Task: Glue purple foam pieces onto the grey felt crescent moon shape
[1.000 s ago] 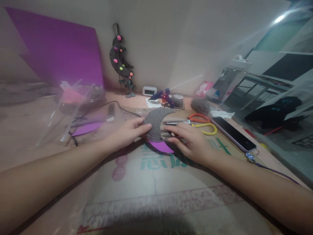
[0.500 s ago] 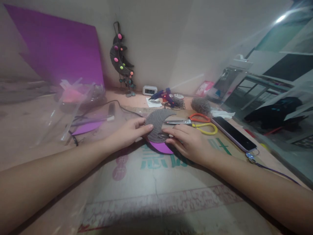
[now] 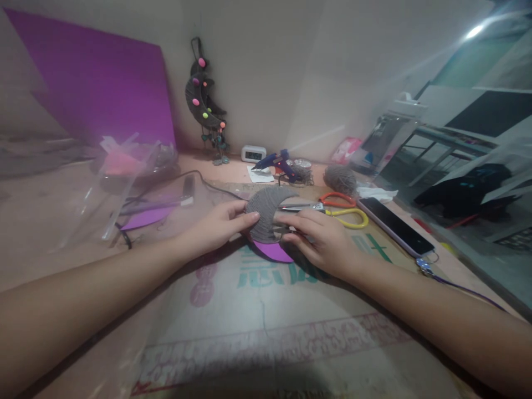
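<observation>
A crescent moon wrapped in grey yarn [image 3: 261, 213] is held just above the cardboard, between my two hands. My left hand [image 3: 222, 224] grips its outer left edge, thumb on the front face. With fingers closed, my right hand [image 3: 318, 235] pinches at the lower right tip, where the fingers partly hide the point. A purple paper piece [image 3: 272, 252] with a curved edge shows beneath the crescent. Just behind my right hand lie scissors [image 3: 320, 206] with one orange and one yellow handle, blades toward the crescent.
Cardboard [image 3: 249, 310] covers the table. Behind are a blue glue gun [image 3: 274, 162] with its cord, a white clock [image 3: 253, 153] and a grey yarn ball [image 3: 339, 180]. A phone [image 3: 397, 227] lies right. A moon ornament [image 3: 195, 97] hangs on the wall by a purple sheet [image 3: 103, 83].
The right fingers have shifted very slightly at the crescent's lower tip. The whole view has moved a little; the left hand keeps the same grip.
</observation>
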Tool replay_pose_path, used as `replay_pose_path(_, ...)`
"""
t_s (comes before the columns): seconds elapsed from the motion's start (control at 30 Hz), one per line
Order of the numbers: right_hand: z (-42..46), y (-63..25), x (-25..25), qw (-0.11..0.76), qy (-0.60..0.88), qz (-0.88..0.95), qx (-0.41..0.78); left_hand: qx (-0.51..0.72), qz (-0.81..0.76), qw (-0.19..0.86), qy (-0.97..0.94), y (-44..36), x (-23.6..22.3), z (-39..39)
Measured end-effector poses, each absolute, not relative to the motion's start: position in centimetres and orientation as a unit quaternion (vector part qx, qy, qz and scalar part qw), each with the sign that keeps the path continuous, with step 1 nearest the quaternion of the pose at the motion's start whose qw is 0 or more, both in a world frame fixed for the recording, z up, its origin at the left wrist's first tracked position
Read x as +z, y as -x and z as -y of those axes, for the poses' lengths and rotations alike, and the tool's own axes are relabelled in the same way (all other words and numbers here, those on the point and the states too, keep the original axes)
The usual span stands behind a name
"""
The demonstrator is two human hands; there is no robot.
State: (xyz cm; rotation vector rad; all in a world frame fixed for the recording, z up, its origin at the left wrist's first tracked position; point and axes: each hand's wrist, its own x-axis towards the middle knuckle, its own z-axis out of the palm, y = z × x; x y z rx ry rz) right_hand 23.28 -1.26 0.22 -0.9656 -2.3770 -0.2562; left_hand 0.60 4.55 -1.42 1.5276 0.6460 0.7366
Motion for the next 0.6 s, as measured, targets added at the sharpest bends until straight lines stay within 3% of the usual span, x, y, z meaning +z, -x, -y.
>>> replay_pose_path(0.6, 1.23, -23.25, 0.04, 0.266, 0.341, 0.894, -0.116, 0.324, -0.313, 0.636, -0.626, -0.49, -0.97, -4.09)
